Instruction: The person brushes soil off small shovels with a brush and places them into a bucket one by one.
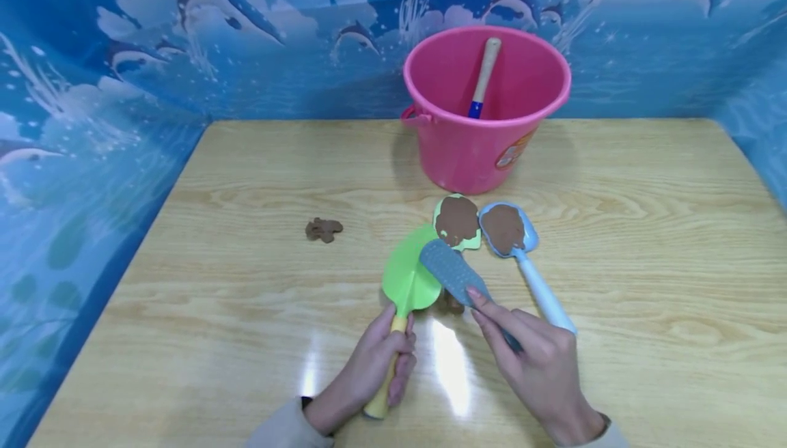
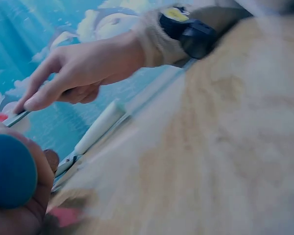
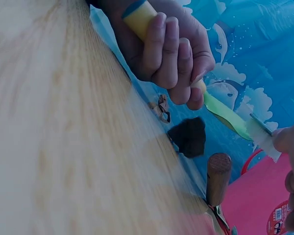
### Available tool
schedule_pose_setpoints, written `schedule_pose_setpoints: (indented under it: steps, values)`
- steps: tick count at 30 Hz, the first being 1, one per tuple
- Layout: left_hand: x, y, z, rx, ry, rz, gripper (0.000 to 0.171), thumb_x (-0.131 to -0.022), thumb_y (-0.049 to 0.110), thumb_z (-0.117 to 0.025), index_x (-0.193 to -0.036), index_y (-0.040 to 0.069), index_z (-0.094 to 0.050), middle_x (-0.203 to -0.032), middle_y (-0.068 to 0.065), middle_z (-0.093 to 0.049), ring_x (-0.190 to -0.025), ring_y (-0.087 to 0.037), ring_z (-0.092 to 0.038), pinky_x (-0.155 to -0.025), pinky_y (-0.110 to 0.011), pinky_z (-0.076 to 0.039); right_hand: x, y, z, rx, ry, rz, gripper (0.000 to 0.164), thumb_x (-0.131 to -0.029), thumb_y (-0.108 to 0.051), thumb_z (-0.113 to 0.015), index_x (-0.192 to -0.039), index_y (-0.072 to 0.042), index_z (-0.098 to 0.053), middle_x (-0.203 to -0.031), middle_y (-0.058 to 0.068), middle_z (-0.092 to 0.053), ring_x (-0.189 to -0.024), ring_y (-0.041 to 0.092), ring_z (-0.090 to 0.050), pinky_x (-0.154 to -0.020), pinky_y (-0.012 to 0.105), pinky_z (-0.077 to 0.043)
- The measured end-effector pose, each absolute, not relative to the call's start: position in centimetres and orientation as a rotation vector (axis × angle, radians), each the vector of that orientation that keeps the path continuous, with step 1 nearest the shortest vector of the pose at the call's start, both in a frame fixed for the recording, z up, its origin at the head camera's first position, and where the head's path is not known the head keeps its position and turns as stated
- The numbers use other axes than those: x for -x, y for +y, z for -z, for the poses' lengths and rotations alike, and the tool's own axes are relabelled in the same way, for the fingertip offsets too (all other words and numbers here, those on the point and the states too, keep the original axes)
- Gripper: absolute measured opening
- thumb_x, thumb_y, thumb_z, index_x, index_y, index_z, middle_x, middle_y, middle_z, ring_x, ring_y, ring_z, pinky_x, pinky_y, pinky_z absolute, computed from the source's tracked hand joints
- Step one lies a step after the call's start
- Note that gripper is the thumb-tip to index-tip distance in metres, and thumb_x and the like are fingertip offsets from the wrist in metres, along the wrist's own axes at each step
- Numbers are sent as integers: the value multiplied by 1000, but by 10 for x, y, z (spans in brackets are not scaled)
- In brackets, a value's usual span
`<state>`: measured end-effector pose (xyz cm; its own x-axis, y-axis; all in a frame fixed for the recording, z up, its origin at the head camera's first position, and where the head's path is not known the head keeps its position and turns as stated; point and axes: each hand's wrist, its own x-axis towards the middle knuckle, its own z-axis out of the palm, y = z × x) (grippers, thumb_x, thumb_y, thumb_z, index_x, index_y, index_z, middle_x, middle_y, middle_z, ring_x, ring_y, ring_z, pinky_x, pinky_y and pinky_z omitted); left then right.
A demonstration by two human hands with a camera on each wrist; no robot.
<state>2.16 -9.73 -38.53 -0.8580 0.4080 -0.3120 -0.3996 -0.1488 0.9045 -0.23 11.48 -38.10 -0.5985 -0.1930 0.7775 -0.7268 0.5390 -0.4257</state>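
My left hand (image 1: 384, 359) grips the yellow handle of a green toy shovel (image 1: 406, 274), its blade raised over the table. The handle's blue end (image 2: 12, 171) shows close up in the left wrist view. My right hand (image 1: 535, 359) holds a grey-blue brush (image 1: 455, 272) by its handle, with a finger along its back. Pale bristles (image 3: 264, 139) face the shovel blade in the right wrist view. Beyond the brush lies a green-edged toy tool (image 1: 472, 242) covered with brown mud. To its right, a light blue shovel (image 1: 544, 291) also carries mud.
A pink bucket (image 1: 464, 154) stands at the back of the table (image 1: 215, 263), holding something with a white handle (image 1: 487, 69). A brown mud lump (image 1: 323, 229) lies left of the shovels. A brown handle end (image 3: 219, 178) shows beneath the brush. Dolphin-print cloth (image 1: 258, 52) hangs behind.
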Motion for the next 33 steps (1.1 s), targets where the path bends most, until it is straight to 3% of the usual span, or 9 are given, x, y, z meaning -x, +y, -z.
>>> schedule_pose_setpoints:
  steps: [6, 14, 21, 25, 31, 33]
  values:
    - [-16, -101, 383, 67, 1532, -2105, 8, -89, 5, -40, -92, 9, -34, -58, 5, -36, -38, -5, -36, -32, -20, -33, 2, 115, 382, -767, -2118, -1029, 33, -96, -29, -59, -96, -1, -75, -63, 3, -69, -44, -4, -45, -40, 2, -30]
    - [-19, -101, 386, -48, 1490, -2090, 7, -89, 4, -38, -93, 8, -35, -56, 6, -37, -37, -4, -37, -30, -21, -33, 0, 112, 385, -983, -2122, -989, 30, -99, -30, -53, -101, -10, -76, -50, -16, -38, -46, -11, -22, -43, -2, -16]
    - [-20, -102, 387, -209, 1435, -2111, 10, -88, 1, -37, -93, 9, -34, -57, 7, -37, -37, -5, -37, -27, -25, -31, 4, 118, 378, -767, -2064, -999, 30, -95, -28, -59, -96, -3, -76, -51, -8, -53, -44, -8, -31, -40, 2, -22]
    - [-20, -103, 386, -147, 1463, -2092, 9, -89, 3, -38, -93, 9, -34, -57, 7, -38, -37, -5, -37, -29, -23, -33, 6, 119, 377, -748, -2009, -1043, 30, -95, -26, -60, -95, 1, -75, -54, -1, -59, -44, -4, -37, -40, 4, -27]
    - [-19, -103, 386, -37, 1463, -2089, 8, -89, 4, -39, -93, 9, -34, -56, 6, -37, -38, -4, -37, -32, -20, -33, 4, 113, 378, -982, -2005, -1005, 26, -97, -25, -57, -97, -7, -76, -49, -14, -34, -45, -9, -20, -43, -1, -14]
    - [-20, -103, 386, -79, 1456, -2101, 9, -88, 3, -39, -93, 8, -34, -56, 7, -37, -38, -4, -37, -31, -20, -32, 1, 112, 377, -999, -2049, -978, 28, -98, -28, -55, -97, -10, -76, -50, -16, -32, -46, -10, -19, -43, -1, -14]
